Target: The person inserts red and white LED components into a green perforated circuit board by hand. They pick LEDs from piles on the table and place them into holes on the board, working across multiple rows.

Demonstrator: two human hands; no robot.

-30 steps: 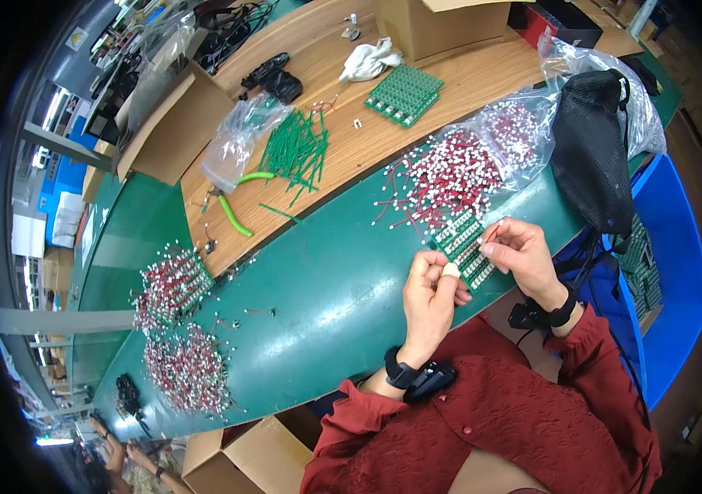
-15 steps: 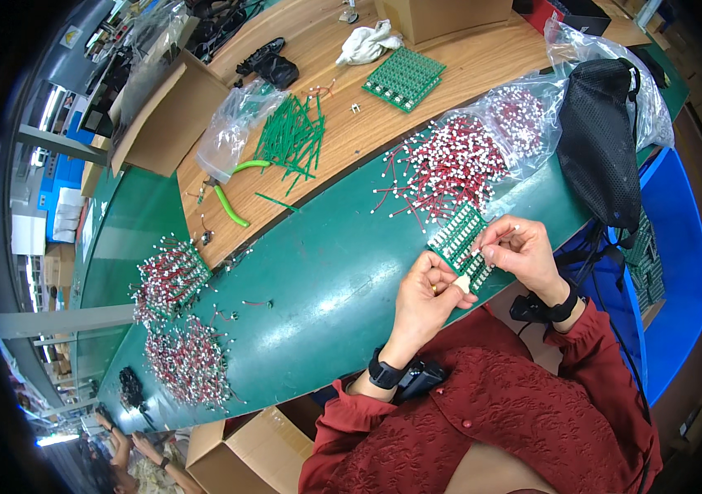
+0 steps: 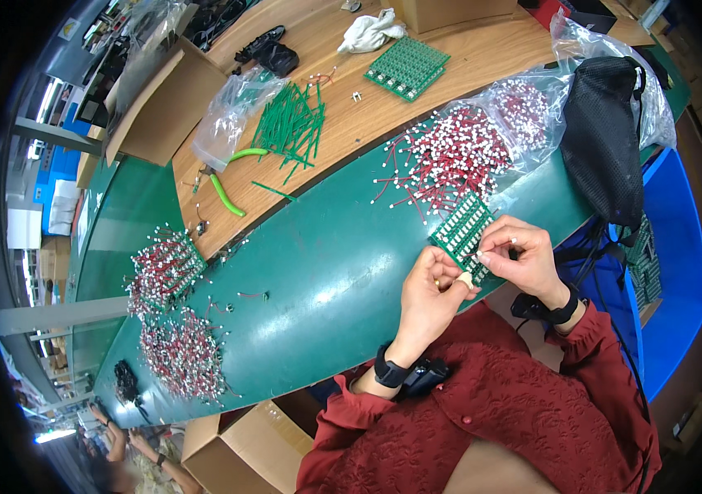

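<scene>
A green circuit board (image 3: pixel 461 234) with rows of small white connectors is tilted above the table's near edge. My left hand (image 3: pixel 431 295) grips its lower-left side, the thumb, with a pale cover on its tip, pressing on the lower end. Over the right edge of the board, my right hand (image 3: pixel 524 257) is closed in a pinch, fingertips touching the connector rows. A small white bit shows among its fingers; what the fingertips hold is too small to make out. Just beyond the board lies a heap of red wires with white plugs (image 3: pixel 454 156), spilling from a clear plastic bag (image 3: pixel 520 123).
Left on the green table (image 3: pixel 310 280) are more wire heaps (image 3: pixel 182 354) and a wired board (image 3: pixel 165 272). Green-handled pliers (image 3: pixel 226 196), green strips (image 3: pixel 289 123) and stacked boards (image 3: pixel 407 68) lie farther off. A black mesh pouch (image 3: pixel 602 136) and blue bin (image 3: pixel 676 272) stand right.
The view has shifted slightly. My right fingertips have moved a little down along the board's connector rows. My left hand keeps its grip.
</scene>
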